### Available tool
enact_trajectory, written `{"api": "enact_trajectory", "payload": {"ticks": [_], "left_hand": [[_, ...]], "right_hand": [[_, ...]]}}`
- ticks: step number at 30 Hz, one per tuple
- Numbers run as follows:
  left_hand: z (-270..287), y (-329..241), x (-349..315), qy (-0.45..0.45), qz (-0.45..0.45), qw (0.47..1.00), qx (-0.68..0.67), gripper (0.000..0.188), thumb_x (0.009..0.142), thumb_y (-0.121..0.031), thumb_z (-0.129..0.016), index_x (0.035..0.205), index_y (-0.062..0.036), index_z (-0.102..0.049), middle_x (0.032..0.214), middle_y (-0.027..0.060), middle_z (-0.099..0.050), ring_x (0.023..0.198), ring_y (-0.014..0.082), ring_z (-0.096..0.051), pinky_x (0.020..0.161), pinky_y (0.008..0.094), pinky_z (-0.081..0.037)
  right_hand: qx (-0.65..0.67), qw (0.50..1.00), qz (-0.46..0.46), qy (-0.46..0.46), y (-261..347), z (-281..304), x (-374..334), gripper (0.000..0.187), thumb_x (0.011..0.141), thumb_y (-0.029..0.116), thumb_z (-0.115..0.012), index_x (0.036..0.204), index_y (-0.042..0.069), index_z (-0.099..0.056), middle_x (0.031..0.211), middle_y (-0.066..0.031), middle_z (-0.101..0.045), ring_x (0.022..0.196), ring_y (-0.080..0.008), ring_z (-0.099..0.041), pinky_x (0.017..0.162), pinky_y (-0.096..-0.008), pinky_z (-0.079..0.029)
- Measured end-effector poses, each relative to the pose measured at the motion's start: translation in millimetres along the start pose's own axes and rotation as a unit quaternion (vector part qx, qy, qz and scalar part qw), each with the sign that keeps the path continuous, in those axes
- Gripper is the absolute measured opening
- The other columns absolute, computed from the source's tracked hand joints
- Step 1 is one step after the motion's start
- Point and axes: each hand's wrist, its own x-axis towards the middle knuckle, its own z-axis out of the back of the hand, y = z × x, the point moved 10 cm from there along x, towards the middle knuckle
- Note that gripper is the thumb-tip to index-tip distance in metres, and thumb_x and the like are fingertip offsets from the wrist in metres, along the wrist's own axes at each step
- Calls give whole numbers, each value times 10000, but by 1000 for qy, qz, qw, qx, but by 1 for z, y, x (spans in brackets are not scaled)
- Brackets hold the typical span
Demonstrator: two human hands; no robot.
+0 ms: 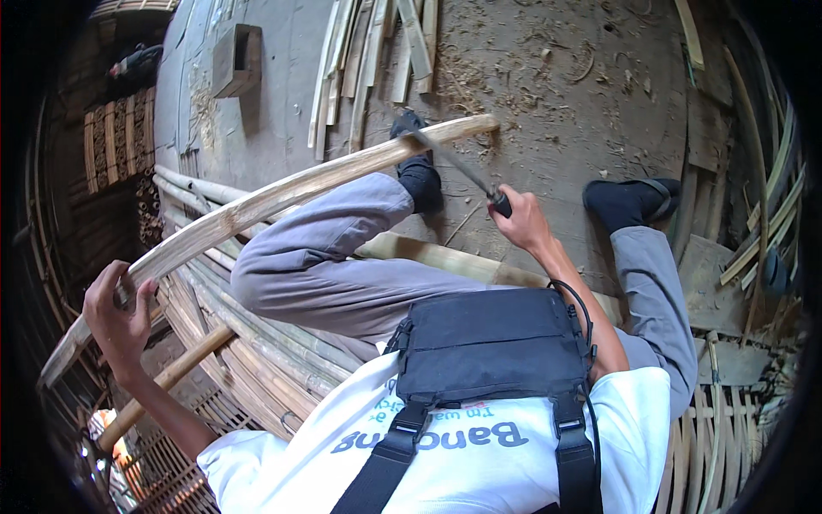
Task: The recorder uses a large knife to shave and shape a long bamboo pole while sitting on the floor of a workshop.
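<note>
A long split bamboo strip (291, 190), pale and slightly bowed, slants from the lower left up over my bent left leg. My left hand (120, 313) is closed round it near its lower end, with the thumb on top. In my right hand (521, 221) is a knife (462, 166), gripped by its dark handle. Its thin blade points up and left, and its front part meets or crosses the strip close to the far end, above my dark left shoe (419, 182). Whether the edge bites into the bamboo I cannot tell.
Bamboo poles (257, 313) lie in a pile under my left leg. Several cut strips (372, 51) rest on the floor ahead, near a hollow wooden box (237, 60). Shavings (548, 77) litter the boards. More strips (775, 206) lean at the right.
</note>
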Motion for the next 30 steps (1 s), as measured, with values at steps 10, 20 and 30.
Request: {"api": "enact_trajectory", "payload": {"ticks": [10, 20, 30], "left_hand": [[12, -18, -9, 100, 89, 991, 9, 379, 750, -299, -776, 839, 2, -562, 682, 170, -549, 664, 380, -540, 617, 413, -421], [-20, -42, -18, 134, 71, 982, -111, 330, 728, -5, -691, 1045, -19, -597, 905, 168, -634, 816, 362, -622, 715, 424, -484], [-36, -52, -45, 217, 83, 963, -134, 304, 686, -91, -762, 931, -25, -594, 771, 176, -633, 763, 360, -619, 717, 445, -481]], "right_hand": [[-71, 996, -58, 19, -28, 36, 18, 366, 865, 334, -650, 858, -31, -616, 627, -213, -560, 542, -242, -545, 550, -390, -434], [-44, 994, 92, 43, 166, 51, 19, 269, 867, 232, -659, 870, -24, -576, 580, -162, -517, 494, -226, -513, 508, -377, -401], [28, 971, 184, 152, 237, -25, -33, 240, 846, 193, -687, 884, 4, -546, 667, -238, -610, 615, -405, -627, 541, -466, -457]]}}
